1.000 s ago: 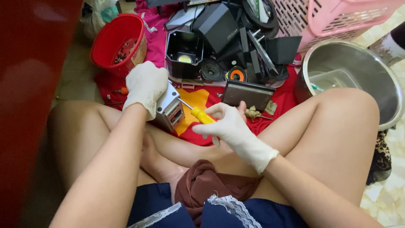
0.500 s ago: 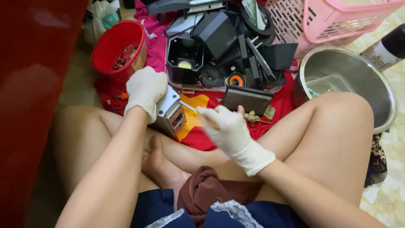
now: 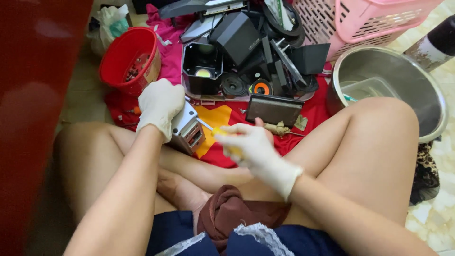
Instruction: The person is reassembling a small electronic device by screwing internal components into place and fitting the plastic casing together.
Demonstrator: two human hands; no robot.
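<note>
Sitting cross-legged, your gloved left hand [image 3: 159, 105] grips a small metal unit [image 3: 187, 129] at the red cloth's [image 3: 327, 106] near edge. Your right hand [image 3: 249, 144] holds a yellow screwdriver [image 3: 222, 135], tip at the unit; you seem mid-unscrewing, which needs steady alignment.

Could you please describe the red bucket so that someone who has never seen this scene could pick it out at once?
Start at the red cloth spread on the floor with dark dismantled parts heaped on it. At its far-left edge, just beyond the gloved left hand, stands the red bucket. It is the only round red container; the other round vessel, the metal basin, is silver and sits on the right.
</note>
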